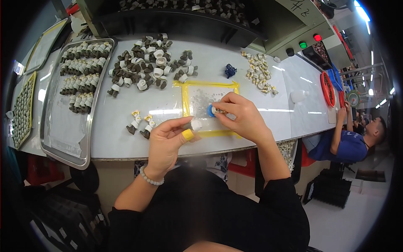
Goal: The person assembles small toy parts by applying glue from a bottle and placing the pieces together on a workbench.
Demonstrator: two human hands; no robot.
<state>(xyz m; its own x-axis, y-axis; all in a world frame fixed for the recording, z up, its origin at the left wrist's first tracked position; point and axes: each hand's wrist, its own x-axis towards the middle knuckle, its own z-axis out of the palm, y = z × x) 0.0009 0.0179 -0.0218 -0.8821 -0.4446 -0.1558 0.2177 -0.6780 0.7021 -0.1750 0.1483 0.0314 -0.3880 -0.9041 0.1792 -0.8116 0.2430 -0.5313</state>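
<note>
My left hand (168,140) pinches a small dark-and-white part (192,124) at the near edge of a yellow-taped square (184,98) on the white table; its thumb wears a yellow finger cot. My right hand (241,115) holds a tiny pale piece against a blue finger cot (210,111) over that square. Two finished parts with yellow tops (141,122) stand just left of my left hand.
A loose heap of dark-and-white parts (147,67) lies at the back. A metal tray (63,138) holds rows of them at the left. Small pale pieces (260,72) and a dark blue lump (230,70) sit behind the square. Another person (357,140) sits at the right.
</note>
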